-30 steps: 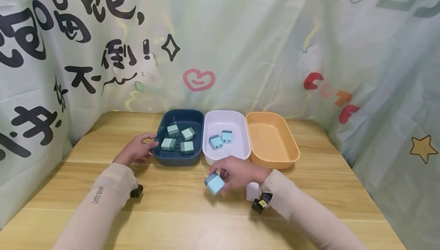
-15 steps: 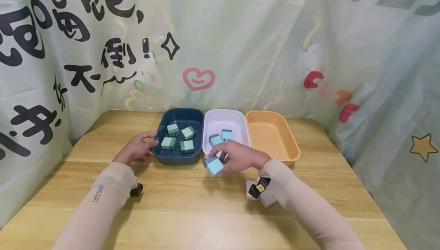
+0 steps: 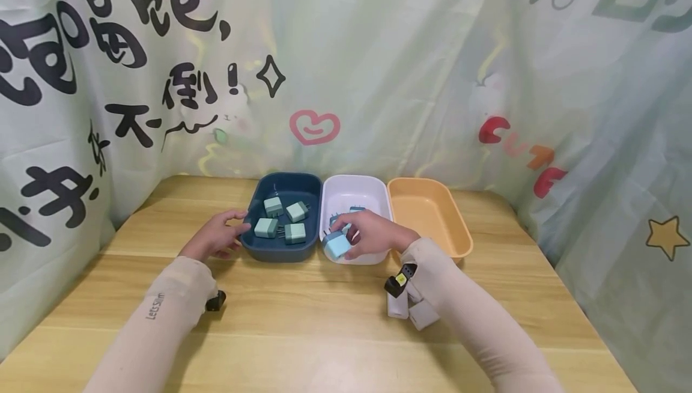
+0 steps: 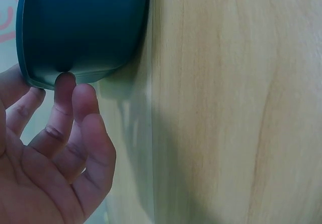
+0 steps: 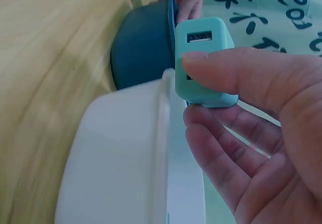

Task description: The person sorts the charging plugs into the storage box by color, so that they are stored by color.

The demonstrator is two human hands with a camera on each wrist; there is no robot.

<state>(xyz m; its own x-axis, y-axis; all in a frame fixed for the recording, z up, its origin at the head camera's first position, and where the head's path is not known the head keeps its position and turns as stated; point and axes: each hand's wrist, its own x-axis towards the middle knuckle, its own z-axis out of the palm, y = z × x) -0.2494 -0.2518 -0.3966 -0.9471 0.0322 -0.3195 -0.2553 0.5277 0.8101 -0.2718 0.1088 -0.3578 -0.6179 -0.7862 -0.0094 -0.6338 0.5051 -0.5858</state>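
Note:
In the head view my right hand pinches a light blue USB wall charger over the front of the white tray. Its USB face shows in the right wrist view, the thumb pressed across it. More light blue chargers lie in the white tray, partly hidden by that hand. My left hand holds the near left side of the dark blue tray, one digit over the rim and another fingertip against the outer wall. Several pale green chargers lie inside the dark blue tray.
An orange tray stands right of the white one; the three trays sit side by side. Several white chargers lie on the wooden table under the right wrist. A printed curtain hangs behind.
My right hand has carried the light blue charger away from me, from above the table to over the white tray's front. White chargers have come into view under its wrist. My left hand stays put.

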